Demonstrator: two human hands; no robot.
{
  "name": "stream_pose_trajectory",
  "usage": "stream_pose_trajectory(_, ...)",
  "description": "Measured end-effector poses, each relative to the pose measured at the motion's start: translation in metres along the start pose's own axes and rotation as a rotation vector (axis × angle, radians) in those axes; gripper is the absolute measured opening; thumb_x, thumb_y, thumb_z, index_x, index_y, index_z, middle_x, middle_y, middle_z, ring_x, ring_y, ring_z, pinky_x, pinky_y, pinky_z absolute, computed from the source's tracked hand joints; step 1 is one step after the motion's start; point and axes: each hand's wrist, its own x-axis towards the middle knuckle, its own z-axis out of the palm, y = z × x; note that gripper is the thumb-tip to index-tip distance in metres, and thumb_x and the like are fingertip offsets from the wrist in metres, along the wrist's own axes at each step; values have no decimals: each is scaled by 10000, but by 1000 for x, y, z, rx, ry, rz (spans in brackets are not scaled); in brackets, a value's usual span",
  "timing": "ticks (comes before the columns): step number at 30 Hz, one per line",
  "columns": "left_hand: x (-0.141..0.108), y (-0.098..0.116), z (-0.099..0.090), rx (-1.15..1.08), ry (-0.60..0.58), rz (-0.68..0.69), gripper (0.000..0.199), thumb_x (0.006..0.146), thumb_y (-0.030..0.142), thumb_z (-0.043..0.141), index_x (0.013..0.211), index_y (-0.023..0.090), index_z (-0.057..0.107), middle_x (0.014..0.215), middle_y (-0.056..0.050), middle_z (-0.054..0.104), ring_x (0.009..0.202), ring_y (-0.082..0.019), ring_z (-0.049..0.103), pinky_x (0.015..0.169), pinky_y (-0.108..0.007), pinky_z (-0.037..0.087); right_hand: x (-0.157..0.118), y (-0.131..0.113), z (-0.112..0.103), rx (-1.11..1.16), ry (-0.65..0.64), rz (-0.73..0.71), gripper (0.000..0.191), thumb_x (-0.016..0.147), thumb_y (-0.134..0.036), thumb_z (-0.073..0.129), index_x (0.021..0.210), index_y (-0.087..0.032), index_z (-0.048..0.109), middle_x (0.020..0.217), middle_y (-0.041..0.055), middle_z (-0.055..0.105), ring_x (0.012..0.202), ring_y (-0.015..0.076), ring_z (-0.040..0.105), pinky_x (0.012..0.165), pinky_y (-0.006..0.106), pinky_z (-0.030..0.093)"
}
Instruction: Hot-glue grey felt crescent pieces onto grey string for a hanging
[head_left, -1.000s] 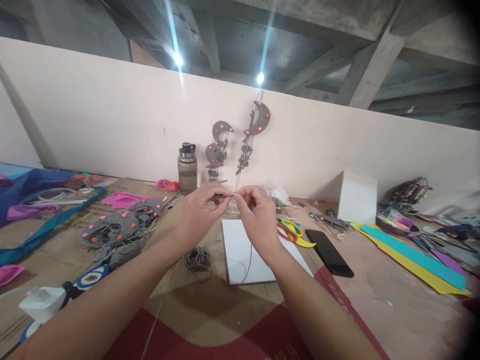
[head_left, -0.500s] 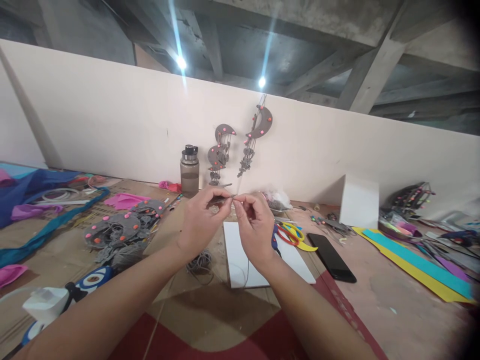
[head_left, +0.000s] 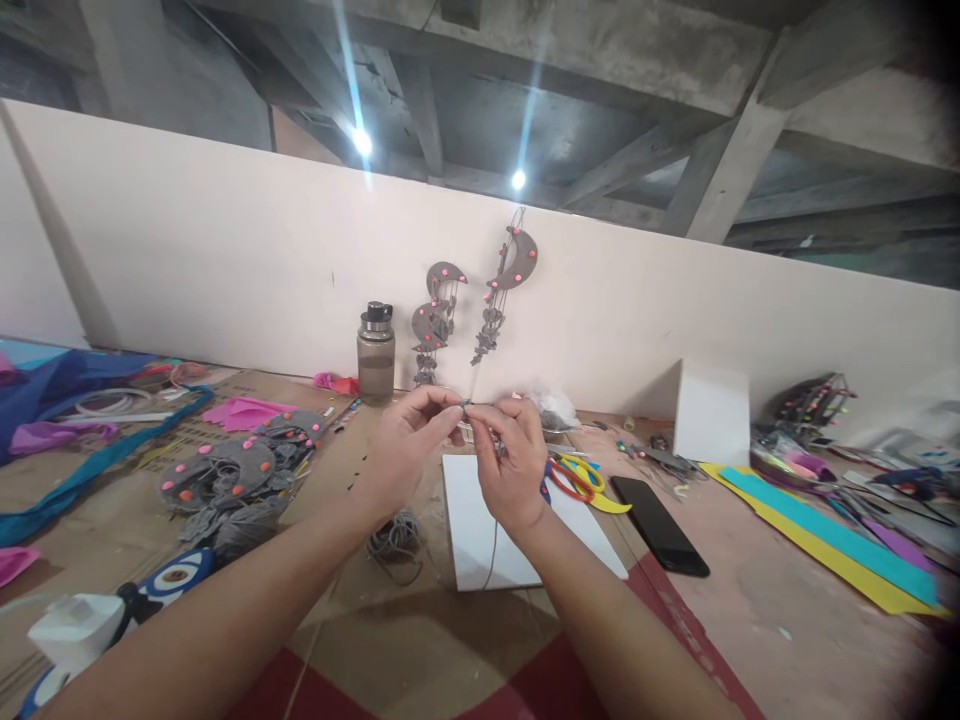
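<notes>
My left hand (head_left: 401, 450) and my right hand (head_left: 514, 465) meet fingertip to fingertip above the work surface. Both pinch a thin grey yarn (head_left: 493, 550), whose free length hangs below my right hand over a white board (head_left: 469, 550). A small dark bit shows where the fingertips meet; its shape is too small to make out. Below my left hand lies a loose coil of grey yarn (head_left: 395, 535). Beside my right wrist are scissors with yellow and red handles (head_left: 576, 478), partly hidden by that hand.
Grey crescents with pink and orange dots (head_left: 517, 258) hang on the white partition, and more dotted grey pieces (head_left: 217, 480) lie at left. A bottle (head_left: 376, 360) stands behind my left hand. At right are a black phone (head_left: 660, 525) and yellow and turquoise sheets (head_left: 832, 530).
The view has tilted up slightly, so the table sits lower in it. My hands stay together, with the right fingers now overlapping closer to the left fingertips.
</notes>
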Motion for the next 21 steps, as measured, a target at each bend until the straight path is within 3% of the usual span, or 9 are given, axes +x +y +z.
stream_pose_trajectory(7,3,0,2,-210,-42,-121,188,729,326,778,793,182,675,752,1,614,650,-114,557,635,-263,476,0,3,0,33,-37,27,234,945,-154,541,1072,-253,710,902,44,558,845,163,559,754,332,502)
stream_pose_trajectory(16,9,-4,-6,-245,-97,-191,177,731,312,777,740,179,661,725,-5,618,647,-114,563,622,-261,478,-4,8,1,41,-77,40,245,943,-171,521,1060,-265,715,919,47,540,832,162,559,739,333,502)
stream_pose_trajectory(21,13,-5,-9,-230,-111,-241,197,757,317,767,710,166,649,705,3,591,628,-102,533,589,-245,450,2,5,0,101,-121,123,180,955,-223,533,982,-242,710,899,45,590,850,164,580,741,319,498)
